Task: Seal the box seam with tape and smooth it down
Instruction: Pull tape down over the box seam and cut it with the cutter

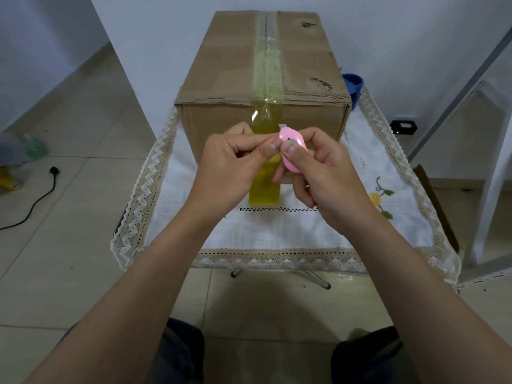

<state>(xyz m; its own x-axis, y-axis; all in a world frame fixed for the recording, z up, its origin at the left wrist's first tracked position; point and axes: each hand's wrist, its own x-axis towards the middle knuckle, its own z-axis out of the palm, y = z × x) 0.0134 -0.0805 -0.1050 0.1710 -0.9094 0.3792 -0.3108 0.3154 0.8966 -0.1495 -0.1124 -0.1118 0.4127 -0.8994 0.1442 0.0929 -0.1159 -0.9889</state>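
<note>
A brown cardboard box stands on a small table with a white lace-edged cloth. A strip of yellowish clear tape runs along the top seam and down over the near edge. The tape roll hangs in front of the box's near face. My left hand pinches the tape just below the box edge. Right beside it, my right hand holds a small pink cutter against the tape's right edge.
A blue object sits behind the box's right corner. On the tiled floor at left lie a black cable with plug and a fan. A white frame and a black device are at right.
</note>
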